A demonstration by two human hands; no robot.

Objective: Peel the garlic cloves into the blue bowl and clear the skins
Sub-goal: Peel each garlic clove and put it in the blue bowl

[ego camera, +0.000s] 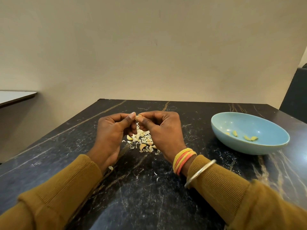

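Pinching the garlic clove (pixel 138 117) between the curled fingertips of your left hand (pixel 111 131) and right hand (pixel 163 131), you hold it in the air just above the pile of skins and cloves (pixel 141 141) on the dark table (pixel 149 193). Should the clove slip as its skin tears, it probably falls into that litter and gets lost among unpeeled ones. Your blue bowl (pixel 249 150) sits well apart on your right holding a few peeled cloves (pixel 235 133), so a hurried toss may miss it, and your sleeves (pixel 66 188) may scatter the stray flakes (pixel 110 168).
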